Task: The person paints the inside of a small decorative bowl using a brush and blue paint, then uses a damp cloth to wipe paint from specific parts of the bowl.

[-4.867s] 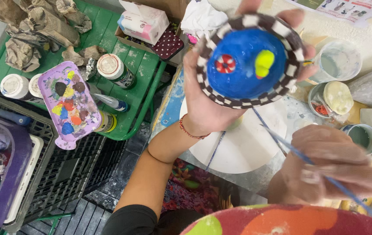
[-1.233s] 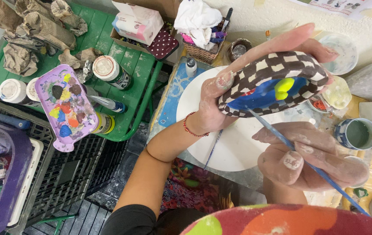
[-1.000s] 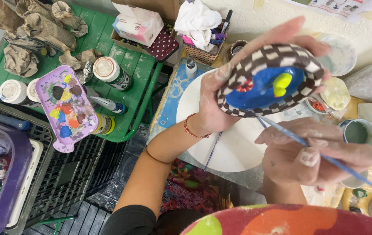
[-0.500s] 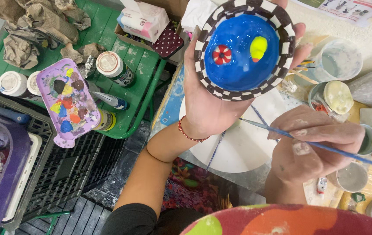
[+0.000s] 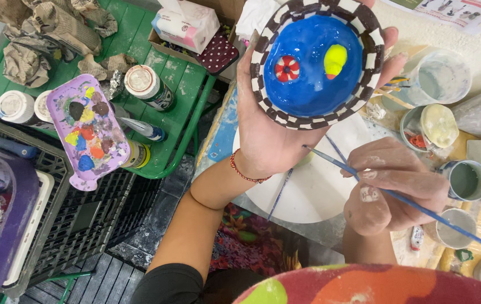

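Observation:
My left hand (image 5: pixel 271 132) holds up a small ceramic bowl (image 5: pixel 316 62), blue inside with a black-and-white checkered rim. Inside it sit a red-and-white ring shape and a yellow blob. The bowl faces the camera, resting on my palm and fingers. My right hand (image 5: pixel 395 188) is lower right and grips a thin blue paintbrush (image 5: pixel 420 208). The brush tip points up-left, just below the bowl's rim and apart from it.
A white round plate (image 5: pixel 308 191) lies under my hands. A purple paint palette (image 5: pixel 88 129), paint bottles (image 5: pixel 144 87) and crumpled newspaper (image 5: pixel 43 34) sit on a green tray (image 5: pixel 178 135) at left. Water cups (image 5: pixel 468 180) and a tissue box (image 5: pixel 187 25) stand around.
My left hand turned the bowl from tilted sideways to facing the camera and raised it. My right hand drew the brush down away from the bowl.

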